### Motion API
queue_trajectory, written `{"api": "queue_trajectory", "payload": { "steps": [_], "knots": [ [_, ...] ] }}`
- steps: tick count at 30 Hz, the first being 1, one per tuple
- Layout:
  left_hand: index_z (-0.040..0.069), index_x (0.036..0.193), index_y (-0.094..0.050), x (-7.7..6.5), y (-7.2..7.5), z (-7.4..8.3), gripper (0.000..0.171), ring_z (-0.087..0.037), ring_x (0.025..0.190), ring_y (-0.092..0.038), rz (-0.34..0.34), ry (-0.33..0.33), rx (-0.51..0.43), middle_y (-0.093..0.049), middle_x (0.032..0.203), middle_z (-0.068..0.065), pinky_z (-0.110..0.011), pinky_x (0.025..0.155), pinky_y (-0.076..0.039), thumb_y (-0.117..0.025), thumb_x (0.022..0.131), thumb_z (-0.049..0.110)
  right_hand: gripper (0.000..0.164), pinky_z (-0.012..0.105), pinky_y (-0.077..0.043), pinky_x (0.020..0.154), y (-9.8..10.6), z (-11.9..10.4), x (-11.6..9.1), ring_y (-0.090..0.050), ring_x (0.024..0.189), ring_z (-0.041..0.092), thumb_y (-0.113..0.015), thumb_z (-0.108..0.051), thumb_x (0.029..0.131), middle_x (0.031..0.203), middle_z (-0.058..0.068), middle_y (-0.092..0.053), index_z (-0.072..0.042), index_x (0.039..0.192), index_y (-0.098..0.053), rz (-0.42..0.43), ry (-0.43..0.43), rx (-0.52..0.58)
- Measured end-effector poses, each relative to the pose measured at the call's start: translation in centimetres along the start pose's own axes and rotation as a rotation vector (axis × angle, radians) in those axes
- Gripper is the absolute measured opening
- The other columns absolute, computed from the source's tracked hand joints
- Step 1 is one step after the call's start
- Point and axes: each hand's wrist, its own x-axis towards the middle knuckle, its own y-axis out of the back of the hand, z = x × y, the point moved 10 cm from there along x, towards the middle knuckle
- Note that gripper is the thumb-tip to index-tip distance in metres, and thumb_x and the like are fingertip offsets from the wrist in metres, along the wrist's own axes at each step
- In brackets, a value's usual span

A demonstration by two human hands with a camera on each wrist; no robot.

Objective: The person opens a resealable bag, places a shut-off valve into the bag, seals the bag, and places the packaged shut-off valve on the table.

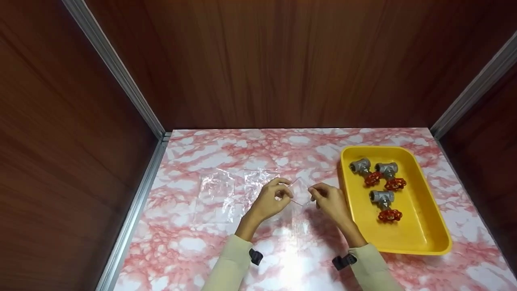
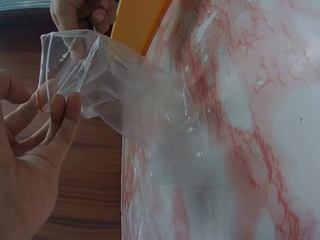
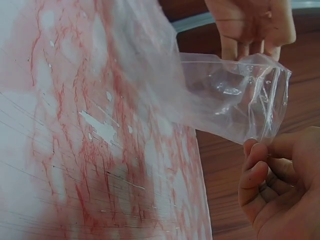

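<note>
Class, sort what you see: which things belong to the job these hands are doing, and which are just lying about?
In the job:
left hand
right hand
clear plastic bag, held near its mouth by both

Lying about, not held (though possibly connected):
two other clear bags, flat on the table
yellow tray
three valves with red handwheels, in the tray

There are three valves (image 1: 385, 205), three clear bags (image 2: 155, 105), one yellow tray (image 1: 404, 238) and two hands (image 1: 271, 198).

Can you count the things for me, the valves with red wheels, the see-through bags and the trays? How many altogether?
Valves: 3
See-through bags: 3 (1 held, 2 on the table)
Yellow tray: 1
Total: 7
</note>
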Motion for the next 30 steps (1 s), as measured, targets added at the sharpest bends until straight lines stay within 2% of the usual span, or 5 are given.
{"api": "queue_trajectory", "payload": {
  "steps": [9,19,24,28,30],
  "knots": [
    [0.001,0.095,-0.072,-0.2,0.1,-0.6,0.003,-0.023,0.103,-0.072,-0.015,-0.011,0.003,-0.066,0.134,-0.02,-0.028,0.089,-0.064,-0.069,0.095,-0.001,0.012,0.019,-0.045,0.051,0.1,0.1,0.1,-0.054,0.052,0.007,-0.072,-0.011,0.102,0.074,0.012,-0.073,-0.002,0.102,-0.08,0.002,-0.001,-0.01],
    [0.002,0.097,-0.07,-0.3,0.8,-0.5,0.004,-0.027,0.103,-0.074,0.007,-0.031,0.002,-0.065,0.133,-0.022,-0.027,0.091,-0.063,-0.071,0.1,0.004,0.013,0.02,-0.048,0.056,0.4,0.4,0.1,-0.056,0.058,0.008,-0.072,-0.013,0.103,0.079,0.012,-0.074,-0.003,0.104,-0.08,0.002,-0.023,-0.017],
    [0.003,0.101,-0.071,-0.4,0.7,-0.7,0.008,-0.026,0.104,-0.075,-0.012,-0.018,0.017,-0.065,0.134,-0.02,-0.023,0.093,-0.061,-0.07,0.104,0.01,0.012,0.018,-0.046,0.057,0.7,0.1,0.2,-0.055,0.058,0.006,-0.072,-0.013,0.102,0.078,0.01,-0.073,-0.004,0.102,-0.08,0.01,0.001,-0.026],
    [0.005,0.104,-0.073,-0.4,0.7,-0.8,0.011,-0.024,0.113,-0.072,-0.015,-0.012,0.054,-0.067,0.135,-0.015,-0.025,0.096,-0.06,-0.07,0.105,0.015,0.013,0.018,-0.046,0.055,0.9,-0.2,0.2,-0.054,0.055,0.005,-0.071,-0.012,0.103,0.079,0.013,-0.073,-0.002,0.104,-0.079,0.003,0.021,-0.013],
    [0.007,0.104,-0.073,-0.4,0.8,-0.7,0.011,-0.023,0.118,-0.07,-0.007,-0.017,0.073,-0.068,0.136,-0.013,-0.027,0.097,-0.061,-0.07,0.105,0.017,0.014,0.018,-0.046,0.054,1.0,-0.2,0.2,-0.059,0.055,0.013,-0.069,-0.011,0.104,0.082,0.014,-0.074,-0.001,0.106,-0.078,-0.005,0.02,-0.006]
  ]
}}
